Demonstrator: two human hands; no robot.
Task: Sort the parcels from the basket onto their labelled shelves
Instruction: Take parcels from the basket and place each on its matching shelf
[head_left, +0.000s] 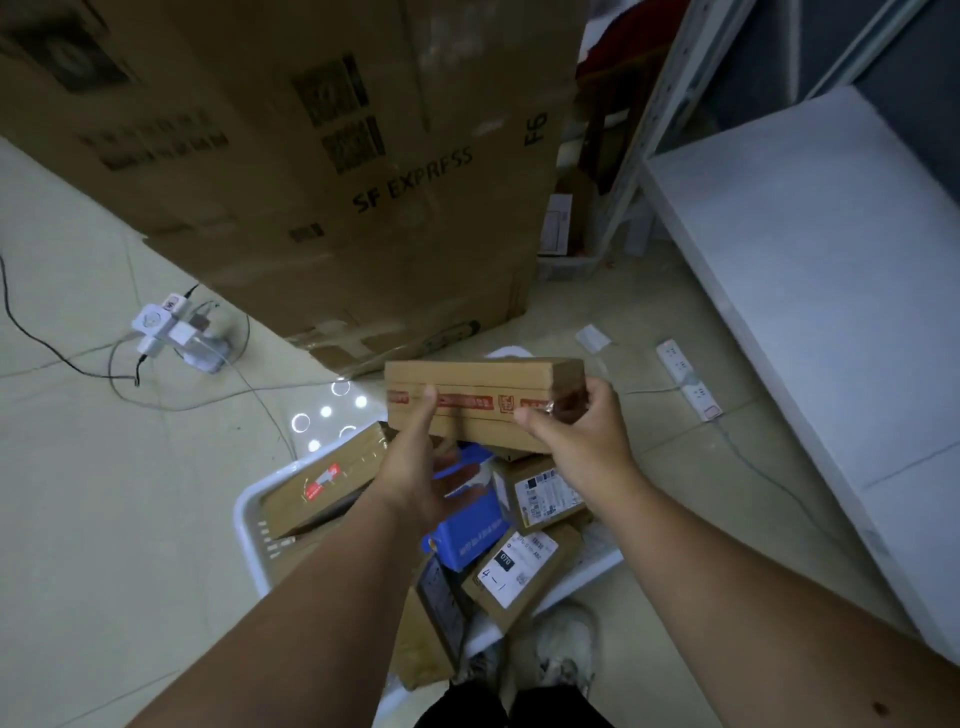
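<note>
Both hands hold one brown cardboard parcel (478, 400) above the basket (249, 519). The parcel is long and flat, with a strip of red-printed tape along its near face. Left hand (415, 467) grips its left end, thumb up on the near face, the other fingers underneath and mostly hidden. Right hand (587, 431) grips the right end, thumb on the near face, fingers curled round the end of the box. The parcel is clear of the basket contents, held level.

The basket is white plastic with slotted walls and stands on the tiled floor (104, 519), directly under the hands. Contents, as far as visible:
- a brown box with a red mark (322, 483) at the left, tilted against the rim;
- a blue parcel (467, 540) in the middle, partly hidden by the left hand;
- a brown box with a printed white label (540, 493) to the right of the blue one;
- a brown box whose white label reads "4-1" (519, 571) nearer the person, lying at a slant;
- further cardboard at the near edge, label unreadable.

Beyond the basket stands a large carton marked "SF EXPRESS" (311, 156). A white shelf (805, 260) runs along the right. Two white power strips (685, 379) lie on the floor beside the shelf; a plug cluster with cables (176, 332) lies at left.
</note>
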